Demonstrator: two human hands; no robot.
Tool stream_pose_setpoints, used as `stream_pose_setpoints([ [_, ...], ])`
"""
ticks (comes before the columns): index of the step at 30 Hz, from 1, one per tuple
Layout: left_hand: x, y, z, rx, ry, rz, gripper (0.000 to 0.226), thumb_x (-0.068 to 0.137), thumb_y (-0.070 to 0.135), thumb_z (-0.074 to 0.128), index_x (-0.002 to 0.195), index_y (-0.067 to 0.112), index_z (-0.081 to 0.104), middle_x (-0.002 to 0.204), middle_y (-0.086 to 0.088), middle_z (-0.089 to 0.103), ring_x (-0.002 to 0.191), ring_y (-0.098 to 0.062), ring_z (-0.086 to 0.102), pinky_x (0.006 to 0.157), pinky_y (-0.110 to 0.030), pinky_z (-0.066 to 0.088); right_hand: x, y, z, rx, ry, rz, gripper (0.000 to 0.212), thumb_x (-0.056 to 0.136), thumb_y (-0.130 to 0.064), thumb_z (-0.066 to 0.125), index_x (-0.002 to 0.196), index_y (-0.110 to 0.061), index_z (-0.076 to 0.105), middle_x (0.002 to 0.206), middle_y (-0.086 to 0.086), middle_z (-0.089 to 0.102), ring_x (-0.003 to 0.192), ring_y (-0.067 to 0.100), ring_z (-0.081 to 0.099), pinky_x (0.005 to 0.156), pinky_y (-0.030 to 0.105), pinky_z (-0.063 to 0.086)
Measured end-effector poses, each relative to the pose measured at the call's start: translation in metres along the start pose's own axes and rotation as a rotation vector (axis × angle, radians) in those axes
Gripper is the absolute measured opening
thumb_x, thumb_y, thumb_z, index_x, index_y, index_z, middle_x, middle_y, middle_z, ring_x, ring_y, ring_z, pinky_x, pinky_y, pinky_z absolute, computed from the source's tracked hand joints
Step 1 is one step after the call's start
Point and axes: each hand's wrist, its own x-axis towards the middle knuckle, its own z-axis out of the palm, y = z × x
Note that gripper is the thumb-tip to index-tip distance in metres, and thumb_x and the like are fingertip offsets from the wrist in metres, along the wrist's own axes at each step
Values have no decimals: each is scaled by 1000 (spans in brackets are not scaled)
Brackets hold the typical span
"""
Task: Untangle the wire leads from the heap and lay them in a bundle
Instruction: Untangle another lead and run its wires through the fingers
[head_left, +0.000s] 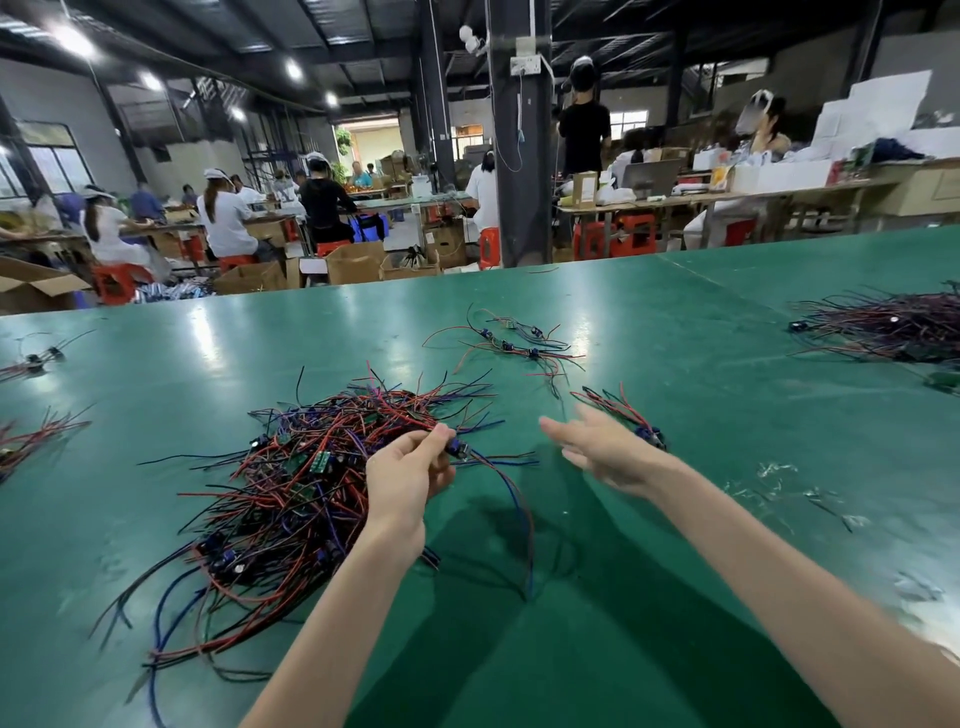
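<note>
On the green surface (675, 519) the left grip (410, 475) pinches one wire lead (460, 450) (blue part at its end) at the heap's (291, 483) right edge. The right grip (605, 447) hovers just beside a small bundle (621, 408), fingers spread and blurred.

factory assembly hall | long green worktables (675, 322) – seated workers (223, 218) – cardboard boxes (358, 262) – wire heaps (291, 478)

Green desk (675, 364) up front; beyond it, workers (223, 218) sit on red stools (117, 280), cardboard boxes (353, 262) on the floor, dark pillar (519, 156) dead centre.
</note>
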Motion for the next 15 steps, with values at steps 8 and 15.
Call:
stream_pose_setpoints([
  [8, -15, -4, 9, 58, -200, -34, 15, 85, 8, 68, 71, 12, 64, 57, 5, 55, 46, -5, 45, 48, -16, 46, -21, 15, 31, -216, 75, -214, 17, 94, -16, 57, 99, -2, 66, 83, 5, 68, 73, 13, 62, 67, 20, 48],
  [15, -19, -7, 9, 219, -284, 5, 14, 84, 15, 70, 70, 17, 67, 61, 8, 60, 54, -2, 51, 53, -16, 44, -47, 10, 46, 83, -212, -48, 21, 91, -22, 59, 83, -8, 71, 69, 9, 67, 54, 16, 63, 59, 29, 57],
])
